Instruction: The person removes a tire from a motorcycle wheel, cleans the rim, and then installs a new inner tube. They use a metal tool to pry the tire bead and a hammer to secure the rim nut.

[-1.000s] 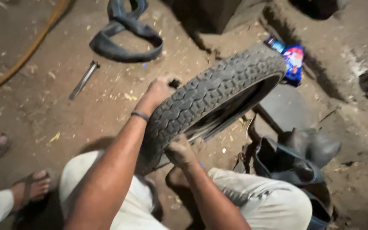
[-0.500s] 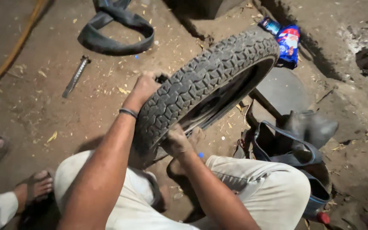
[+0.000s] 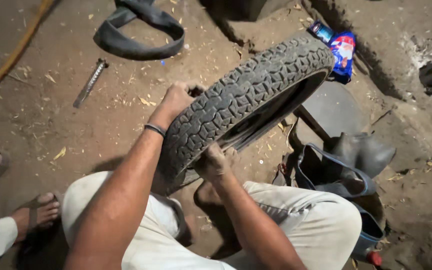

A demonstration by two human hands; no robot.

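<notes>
A bare dirt floor [image 3: 76,130] strewn with straw bits fills the head view, and a motorcycle tyre [image 3: 241,102] with blocky tread stands tilted on it near the middle, just in front of the squatting person's knees. The left hand [image 3: 178,97] is clenched over the tyre's upper left sidewall, and the right hand [image 3: 215,162] grasps its lower bead from beneath. A black inner tube [image 3: 136,35] lies near the floor's top edge, a metal tyre lever [image 3: 90,82] beside it to the left, a blue packet [image 3: 343,52] behind the tyre, and another person's sandalled foot [image 3: 38,215] at the lower left corner
</notes>
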